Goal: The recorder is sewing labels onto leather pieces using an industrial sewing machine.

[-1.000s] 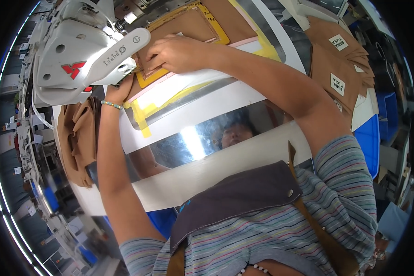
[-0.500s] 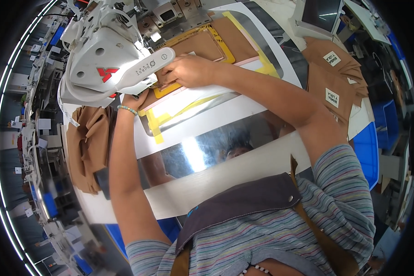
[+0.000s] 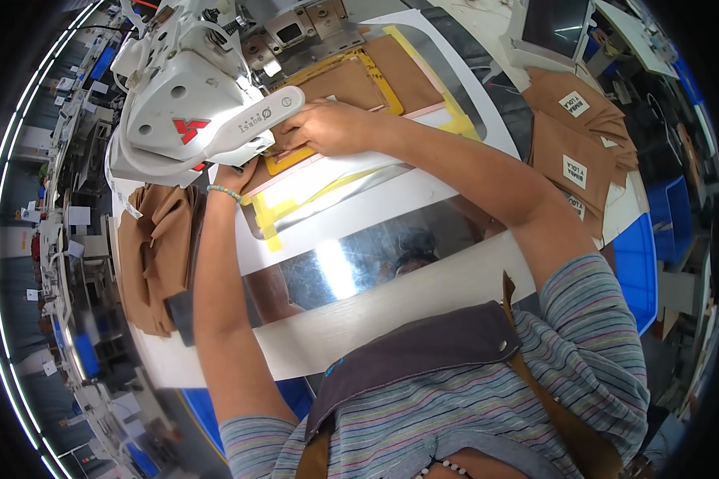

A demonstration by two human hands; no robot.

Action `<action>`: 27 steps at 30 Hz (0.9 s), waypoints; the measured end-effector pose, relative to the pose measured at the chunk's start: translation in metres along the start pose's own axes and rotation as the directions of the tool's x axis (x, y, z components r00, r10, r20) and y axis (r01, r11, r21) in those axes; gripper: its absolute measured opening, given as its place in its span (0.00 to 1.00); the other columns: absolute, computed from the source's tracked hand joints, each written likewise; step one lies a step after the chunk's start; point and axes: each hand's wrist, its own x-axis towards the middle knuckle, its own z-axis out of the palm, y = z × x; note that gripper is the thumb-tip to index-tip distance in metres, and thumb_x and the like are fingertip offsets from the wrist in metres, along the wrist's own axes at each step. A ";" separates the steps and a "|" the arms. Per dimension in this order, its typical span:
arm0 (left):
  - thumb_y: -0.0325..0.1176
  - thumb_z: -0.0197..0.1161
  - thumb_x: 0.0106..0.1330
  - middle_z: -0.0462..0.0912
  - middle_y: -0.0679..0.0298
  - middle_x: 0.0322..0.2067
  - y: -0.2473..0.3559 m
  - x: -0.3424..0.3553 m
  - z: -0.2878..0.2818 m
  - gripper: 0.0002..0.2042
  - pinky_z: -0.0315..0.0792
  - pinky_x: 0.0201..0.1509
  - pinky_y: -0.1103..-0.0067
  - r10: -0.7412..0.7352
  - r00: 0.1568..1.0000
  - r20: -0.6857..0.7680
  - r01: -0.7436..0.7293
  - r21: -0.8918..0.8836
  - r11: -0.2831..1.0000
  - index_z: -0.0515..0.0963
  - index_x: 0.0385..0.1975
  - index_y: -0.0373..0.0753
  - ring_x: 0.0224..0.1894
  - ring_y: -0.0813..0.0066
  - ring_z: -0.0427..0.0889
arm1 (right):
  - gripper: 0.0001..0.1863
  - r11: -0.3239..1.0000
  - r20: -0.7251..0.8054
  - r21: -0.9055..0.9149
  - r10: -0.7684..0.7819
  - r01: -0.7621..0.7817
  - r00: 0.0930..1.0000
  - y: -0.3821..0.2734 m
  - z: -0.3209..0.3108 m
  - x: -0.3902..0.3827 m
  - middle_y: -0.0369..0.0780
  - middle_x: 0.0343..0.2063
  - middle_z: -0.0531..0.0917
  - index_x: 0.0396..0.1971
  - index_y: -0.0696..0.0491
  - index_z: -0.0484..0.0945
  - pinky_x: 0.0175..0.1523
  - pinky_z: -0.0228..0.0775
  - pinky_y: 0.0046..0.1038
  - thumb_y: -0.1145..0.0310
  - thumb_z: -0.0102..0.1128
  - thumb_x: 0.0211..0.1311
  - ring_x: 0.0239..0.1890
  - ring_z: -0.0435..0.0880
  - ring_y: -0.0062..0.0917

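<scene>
My right hand (image 3: 333, 128) rests over a yellow-edged frame (image 3: 393, 94) beneath a sewing machine head (image 3: 188, 104). Its fingers are bent together at a brown fabric piece (image 3: 281, 147); the lamp partly covers their tips. Close by, my left hand (image 3: 238, 174), with a beaded bracelet on the wrist, reaches under the machine head, which hides its fingers. Brown fabric (image 3: 335, 86) shows inside the frame. All this lies on a white template sheet (image 3: 359, 214) with strips of yellow tape (image 3: 270, 214).
A pale lamp arm (image 3: 252, 116) juts out over my hands. Folded brown fabric (image 3: 153, 259) sits at the left, and brown pieces with white labels (image 3: 569, 152) are stacked at the right. Beyond them stands a screen (image 3: 550, 28). Blue bins (image 3: 635, 263) sit below the table's right edge.
The view has shifted slightly. The template sheet with the frame appears a little lower and further left in the picture. Both hands stay in nearly the same place.
</scene>
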 end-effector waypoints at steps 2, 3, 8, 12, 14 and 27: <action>0.33 0.66 0.71 0.86 0.56 0.58 0.004 0.000 -0.001 0.17 0.75 0.66 0.66 0.002 1.000 0.022 -0.002 -0.007 1.000 0.83 0.58 0.41 0.62 0.56 0.82 | 0.16 1.000 -0.003 0.007 0.004 -0.004 1.000 0.000 -0.002 0.001 0.37 0.57 0.87 0.46 0.47 0.93 0.71 0.71 0.42 0.73 0.57 0.67 0.64 0.81 0.35; 0.32 0.65 0.72 0.86 0.56 0.58 0.009 -0.002 -0.001 0.17 0.75 0.66 0.66 -0.026 1.000 -0.010 0.026 -0.068 0.997 0.83 0.59 0.41 0.62 0.57 0.82 | 0.17 0.997 0.057 0.047 0.056 -0.058 0.997 0.000 -0.002 0.002 0.38 0.59 0.86 0.48 0.48 0.92 0.71 0.70 0.43 0.72 0.56 0.68 0.65 0.80 0.35; 0.29 0.63 0.74 0.87 0.54 0.57 0.038 0.000 0.003 0.16 0.75 0.66 0.66 -0.082 0.996 -0.039 0.076 -0.145 0.987 0.82 0.60 0.39 0.61 0.57 0.83 | 0.20 0.981 -0.059 -0.154 0.108 -0.116 0.992 0.000 0.001 0.007 0.41 0.62 0.82 0.55 0.53 0.87 0.72 0.68 0.46 0.74 0.55 0.66 0.68 0.77 0.39; 0.27 0.63 0.72 0.86 0.46 0.58 0.058 -0.017 -0.013 0.17 0.75 0.65 0.65 -0.175 0.973 -0.150 0.161 -0.097 0.982 0.81 0.60 0.33 0.63 0.52 0.84 | 0.21 0.976 0.127 -0.196 0.123 -0.097 0.984 0.002 0.002 0.008 0.40 0.66 0.80 0.60 0.52 0.84 0.75 0.64 0.47 0.70 0.53 0.70 0.71 0.73 0.38; 0.26 0.62 0.72 0.86 0.44 0.57 0.068 -0.024 -0.022 0.17 0.75 0.63 0.66 -0.312 0.938 -0.149 0.295 -0.124 0.947 0.81 0.59 0.32 0.63 0.50 0.84 | 0.22 0.975 0.135 -0.208 0.102 -0.073 0.986 0.002 0.002 0.007 0.37 0.67 0.79 0.62 0.49 0.83 0.77 0.62 0.48 0.68 0.52 0.72 0.71 0.73 0.37; 0.31 0.63 0.75 0.84 0.54 0.57 0.157 -0.079 -0.046 0.12 0.73 0.67 0.65 -0.009 0.989 -0.145 0.011 0.014 1.000 0.84 0.54 0.35 0.62 0.52 0.79 | 0.20 0.999 0.159 -0.019 0.035 -0.033 0.987 -0.020 -0.012 -0.007 0.40 0.61 0.84 0.57 0.52 0.86 0.74 0.67 0.43 0.72 0.59 0.66 0.65 0.77 0.39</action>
